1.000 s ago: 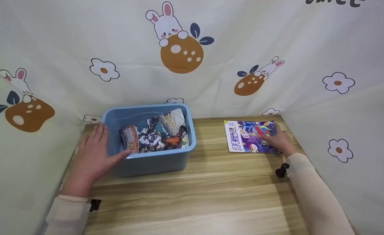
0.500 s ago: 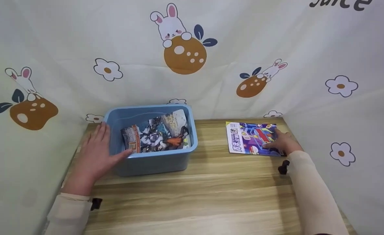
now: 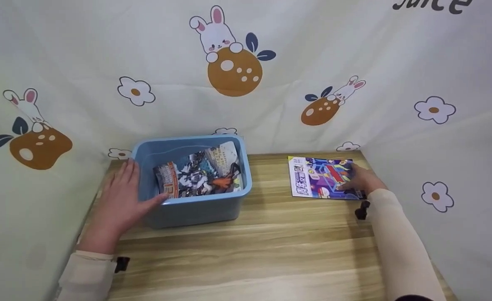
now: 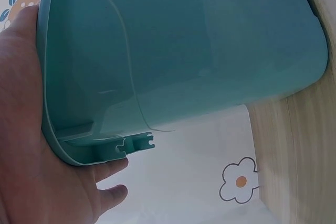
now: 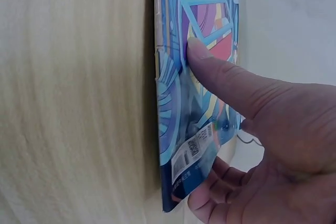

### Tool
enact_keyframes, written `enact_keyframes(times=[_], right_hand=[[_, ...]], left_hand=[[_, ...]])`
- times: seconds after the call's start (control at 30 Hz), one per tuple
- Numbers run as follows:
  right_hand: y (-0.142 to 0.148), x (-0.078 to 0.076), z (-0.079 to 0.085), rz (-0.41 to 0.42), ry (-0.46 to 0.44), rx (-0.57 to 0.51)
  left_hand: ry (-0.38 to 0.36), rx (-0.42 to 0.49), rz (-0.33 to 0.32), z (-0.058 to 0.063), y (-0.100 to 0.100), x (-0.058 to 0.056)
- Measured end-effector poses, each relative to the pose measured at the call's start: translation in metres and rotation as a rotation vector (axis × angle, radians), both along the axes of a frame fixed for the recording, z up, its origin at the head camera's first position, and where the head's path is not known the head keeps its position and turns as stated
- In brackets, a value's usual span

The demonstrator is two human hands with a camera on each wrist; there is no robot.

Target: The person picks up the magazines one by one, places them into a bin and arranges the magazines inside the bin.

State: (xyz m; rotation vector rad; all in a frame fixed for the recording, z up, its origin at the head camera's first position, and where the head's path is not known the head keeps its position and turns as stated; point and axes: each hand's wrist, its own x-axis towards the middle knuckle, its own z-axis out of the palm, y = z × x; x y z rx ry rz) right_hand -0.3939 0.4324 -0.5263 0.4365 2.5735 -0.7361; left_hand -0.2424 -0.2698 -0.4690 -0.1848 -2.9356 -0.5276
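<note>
On the left of the tabletop stands a blue plastic bin. A picture-covered magazine lies tilted inside it. My left hand holds the bin's near left corner, thumb along the front rim and fingers on the left side. The left wrist view shows fingertips below the rim. To the right, a purple and blue magazine lies on the table. My right hand pinches its right edge. The right thumb presses on the cover, while the other fingers are partly hidden behind the edge.
The wooden tabletop stretches between the bin and the right magazine and toward me. A pale patterned cloth with rabbits and flowers encloses the back and both sides, close behind the bin.
My right hand has shifted slightly toward the magazine's right edge, uncovering more of the cover. The left hand and the bin have stayed in place.
</note>
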Motion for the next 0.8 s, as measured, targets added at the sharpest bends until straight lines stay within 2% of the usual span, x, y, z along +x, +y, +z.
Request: enact_keyframes(times=[0.13,0.37,0.53,0.8], right_hand=[[0.007,-0.002,-0.009,-0.023,-0.021,-0.064],[0.027,-0.012,-0.016,0.058,0.064,-0.128],[0.035,-0.013,-0.020,0.063,0.052,-0.167],[0.041,-0.010,-0.031,0.102,0.082,-0.178]], left_hand=[[-0.025,0.001,0.004,-0.001,-0.001,0.004],[-0.033,0.006,0.012,0.006,0.000,0.001],[-0.030,-0.001,0.011,0.007,0.000,0.000],[-0.022,-0.003,0.005,0.004,0.000,0.001]])
